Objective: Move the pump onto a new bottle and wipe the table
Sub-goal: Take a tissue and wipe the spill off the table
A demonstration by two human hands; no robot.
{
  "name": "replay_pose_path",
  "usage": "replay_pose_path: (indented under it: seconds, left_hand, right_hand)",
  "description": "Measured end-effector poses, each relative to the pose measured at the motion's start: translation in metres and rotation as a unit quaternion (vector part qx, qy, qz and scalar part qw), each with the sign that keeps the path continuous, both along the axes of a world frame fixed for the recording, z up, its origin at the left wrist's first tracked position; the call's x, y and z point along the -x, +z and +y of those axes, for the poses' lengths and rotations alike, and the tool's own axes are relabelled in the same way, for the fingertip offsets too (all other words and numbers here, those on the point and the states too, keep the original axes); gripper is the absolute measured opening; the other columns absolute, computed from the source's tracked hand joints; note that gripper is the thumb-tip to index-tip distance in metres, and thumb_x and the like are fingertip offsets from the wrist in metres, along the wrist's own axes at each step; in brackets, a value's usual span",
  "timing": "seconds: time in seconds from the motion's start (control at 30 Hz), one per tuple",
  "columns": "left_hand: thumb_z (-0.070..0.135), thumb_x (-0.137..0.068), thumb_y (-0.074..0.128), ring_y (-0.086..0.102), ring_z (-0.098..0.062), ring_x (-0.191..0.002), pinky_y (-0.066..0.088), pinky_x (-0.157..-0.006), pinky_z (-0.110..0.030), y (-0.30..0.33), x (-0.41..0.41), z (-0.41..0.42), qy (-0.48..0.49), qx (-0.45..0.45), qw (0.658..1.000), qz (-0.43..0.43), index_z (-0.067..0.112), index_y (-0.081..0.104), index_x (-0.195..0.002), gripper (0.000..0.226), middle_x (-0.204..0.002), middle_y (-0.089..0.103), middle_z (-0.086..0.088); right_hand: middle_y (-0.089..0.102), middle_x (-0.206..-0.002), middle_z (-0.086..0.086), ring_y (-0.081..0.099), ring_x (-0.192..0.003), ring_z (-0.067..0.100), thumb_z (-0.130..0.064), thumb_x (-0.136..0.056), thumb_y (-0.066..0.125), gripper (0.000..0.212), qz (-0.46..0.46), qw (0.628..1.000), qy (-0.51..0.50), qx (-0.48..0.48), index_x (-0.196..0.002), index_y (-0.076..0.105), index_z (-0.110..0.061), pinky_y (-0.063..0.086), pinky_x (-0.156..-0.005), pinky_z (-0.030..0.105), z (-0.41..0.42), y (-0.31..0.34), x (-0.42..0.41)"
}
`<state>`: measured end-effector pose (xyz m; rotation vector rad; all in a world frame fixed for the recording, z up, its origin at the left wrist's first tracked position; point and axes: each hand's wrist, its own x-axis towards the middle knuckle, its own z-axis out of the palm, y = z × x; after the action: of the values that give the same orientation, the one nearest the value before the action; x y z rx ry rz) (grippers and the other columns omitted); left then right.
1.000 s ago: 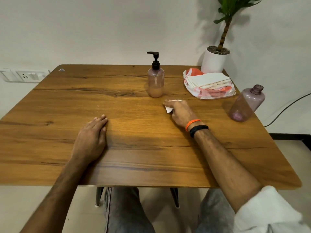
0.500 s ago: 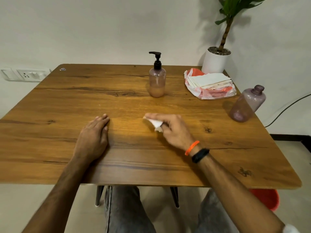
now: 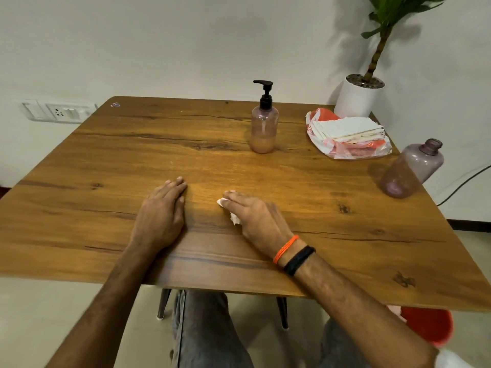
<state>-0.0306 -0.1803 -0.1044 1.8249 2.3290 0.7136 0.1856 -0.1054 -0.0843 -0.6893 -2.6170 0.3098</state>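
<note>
A pink bottle (image 3: 263, 128) with a black pump (image 3: 265, 94) screwed on stands upright at the far middle of the wooden table (image 3: 106, 166), partly filled with peach liquid. A second purple bottle (image 3: 410, 170) with no cap stands at the table's right edge. My right hand (image 3: 256, 217) presses a crumpled white tissue (image 3: 233, 217) flat against the tabletop near the front middle; most of the tissue is hidden under the fingers. My left hand (image 3: 162, 212) lies palm down on the table just left of it, holding nothing.
A plastic bag of folded white tissues (image 3: 348, 134) lies at the far right. A white pot with a plant (image 3: 357, 98) stands at the back right corner. A red bin (image 3: 427, 328) sits on the floor under the right front edge. A wall socket (image 3: 59, 111) is at left.
My right hand has dragged the tissue from near the pump bottle back toward me and to the left, ending close to my left hand. The left hand has stayed flat in place.
</note>
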Motion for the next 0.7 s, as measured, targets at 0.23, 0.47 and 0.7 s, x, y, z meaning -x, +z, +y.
replay_pose_path:
  seconds: [0.23,0.47,0.7]
  left_hand:
    - [0.018,-0.098,0.043,0.037,-0.025,-0.141,0.028,-0.117,-0.046,-0.001,0.0,0.0,0.0,-0.008,1.0,0.003,0.01,0.049,-0.139,0.042,-0.15,0.043,-0.007]
    - [0.019,-0.099,0.044,0.033,-0.023,-0.143,0.026,-0.118,-0.047,-0.002,0.001,-0.001,-0.003,-0.002,1.0,-0.003,0.012,0.046,-0.142,0.043,-0.153,0.04,-0.005]
    - [0.03,-0.094,0.033,0.034,-0.024,-0.143,0.027,-0.117,-0.047,0.001,0.0,-0.003,-0.002,-0.001,1.0,-0.004,0.012,0.047,-0.141,0.052,-0.152,0.041,-0.005]
  right_hand:
    - [0.068,-0.082,-0.014,0.066,-0.069,-0.005,-0.02,-0.062,0.089,0.063,0.184,0.914,-0.218,0.288,-0.119,0.062,-0.02,0.054,-0.066,0.01,0.042,0.02,-0.002]
    - [0.064,-0.115,0.005,0.059,-0.106,0.022,-0.018,-0.08,0.074,0.04,0.053,0.963,-0.262,0.044,-0.117,0.063,-0.013,0.049,-0.09,0.034,0.07,0.021,-0.009]
    - [0.07,-0.103,0.003,0.064,-0.093,0.025,-0.064,-0.083,0.052,0.054,-0.043,0.976,-0.211,0.021,-0.107,0.067,-0.017,0.054,-0.075,0.038,0.028,0.014,-0.001]
